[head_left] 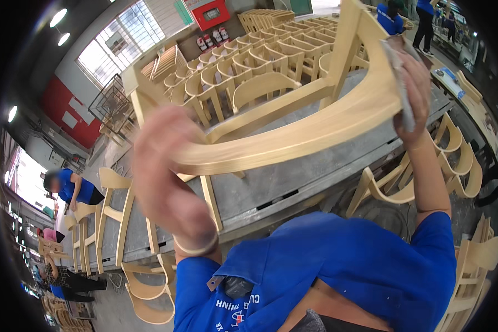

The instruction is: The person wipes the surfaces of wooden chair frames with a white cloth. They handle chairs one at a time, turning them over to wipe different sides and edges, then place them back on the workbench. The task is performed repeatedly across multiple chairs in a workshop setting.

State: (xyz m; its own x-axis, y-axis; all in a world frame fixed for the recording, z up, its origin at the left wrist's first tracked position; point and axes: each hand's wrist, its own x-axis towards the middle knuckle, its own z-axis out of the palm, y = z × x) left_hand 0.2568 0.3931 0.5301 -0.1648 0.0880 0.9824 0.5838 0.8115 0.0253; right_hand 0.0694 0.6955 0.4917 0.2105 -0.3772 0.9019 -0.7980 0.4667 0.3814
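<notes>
A pale wooden chair frame stands tilted over the grey worktable, its curved back rail sweeping across in front of me. At the rail's right end, my right hand is closed round a grey sanding sheet and presses it against the wood. My left hand is at the rail's left end, over or against it. Motion smears its fingers, so their grip cannot be made out.
Rows of similar chair frames fill the area beyond the worktable. More chairs stand at left and right. Co-workers in blue shirts are at left and far right. A red cabinet hangs on the back wall.
</notes>
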